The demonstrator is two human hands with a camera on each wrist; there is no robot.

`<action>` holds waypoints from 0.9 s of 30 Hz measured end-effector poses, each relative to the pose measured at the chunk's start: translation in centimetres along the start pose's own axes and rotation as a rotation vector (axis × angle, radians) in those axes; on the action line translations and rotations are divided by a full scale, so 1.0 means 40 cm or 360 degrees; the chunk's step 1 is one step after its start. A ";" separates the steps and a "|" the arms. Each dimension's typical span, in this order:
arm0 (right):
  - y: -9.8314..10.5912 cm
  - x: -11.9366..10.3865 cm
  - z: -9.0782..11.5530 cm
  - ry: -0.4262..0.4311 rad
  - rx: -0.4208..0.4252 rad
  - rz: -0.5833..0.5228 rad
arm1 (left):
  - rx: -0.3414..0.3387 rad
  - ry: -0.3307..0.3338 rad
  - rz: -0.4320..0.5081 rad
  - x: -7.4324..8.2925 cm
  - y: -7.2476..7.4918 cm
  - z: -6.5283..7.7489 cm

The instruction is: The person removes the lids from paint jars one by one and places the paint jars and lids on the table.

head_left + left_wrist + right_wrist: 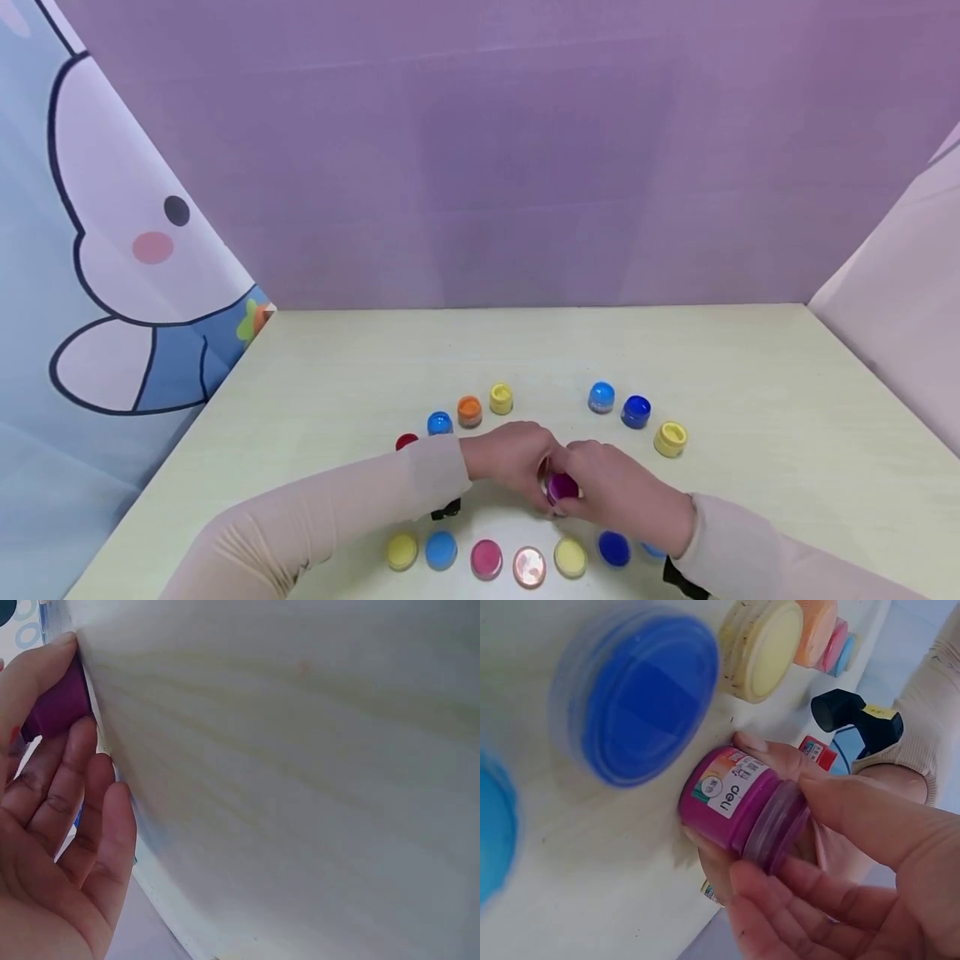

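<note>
A small magenta paint jar (pixel 562 487) with a "deli" label is held between my two hands over the middle of the table. My left hand (pixel 517 460) grips the jar's body; in the left wrist view its thumb and index finger pinch the magenta jar (pixel 61 709), while the other fingers lie loosely bent. From the other side, my right hand (pixel 618 487) pinches the lid end. The right wrist view shows the jar (pixel 724 793) tipped on its side, the right thumb and fingers around its lid (pixel 774 825). Whether the lid turns cannot be seen.
In front stands a row of round containers: yellow (pixel 402 551), light blue (pixel 441 550), pink (pixel 487 559), pale orange-pink (pixel 529 567), yellow (pixel 570 557) and dark blue (pixel 614 549). Behind my hands are more jars, including orange (pixel 469 412) and dark blue (pixel 636 412). A purple backdrop (pixel 525 167) bounds the table.
</note>
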State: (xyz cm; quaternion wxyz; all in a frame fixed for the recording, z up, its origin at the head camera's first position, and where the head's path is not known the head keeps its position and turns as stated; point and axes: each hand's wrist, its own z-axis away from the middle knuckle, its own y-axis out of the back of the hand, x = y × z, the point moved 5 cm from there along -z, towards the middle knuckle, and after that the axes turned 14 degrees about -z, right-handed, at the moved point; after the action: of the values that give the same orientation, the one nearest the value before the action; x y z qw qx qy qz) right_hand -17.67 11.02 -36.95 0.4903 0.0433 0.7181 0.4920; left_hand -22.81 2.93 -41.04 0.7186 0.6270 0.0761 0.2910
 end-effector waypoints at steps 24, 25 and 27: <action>0.090 0.106 0.136 -0.0118 -0.0041 -0.0065 | -0.0007 -0.0055 -0.0111 0.021 -0.007 0.006; 0.093 0.115 0.146 -0.0132 -0.0047 -0.0058 | -0.0007 -0.0044 -0.0127 0.021 -0.005 0.005; 0.098 0.134 0.167 -0.0169 -0.0068 -0.0055 | 0.0006 -0.0001 -0.0159 0.018 0.000 0.003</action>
State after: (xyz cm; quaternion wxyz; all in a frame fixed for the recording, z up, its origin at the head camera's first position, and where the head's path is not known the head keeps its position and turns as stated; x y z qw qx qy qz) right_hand -17.09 20.37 -37.81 0.5368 0.0466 0.6811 0.4957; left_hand -22.16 3.21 -40.82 0.7311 0.6239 0.1076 0.2543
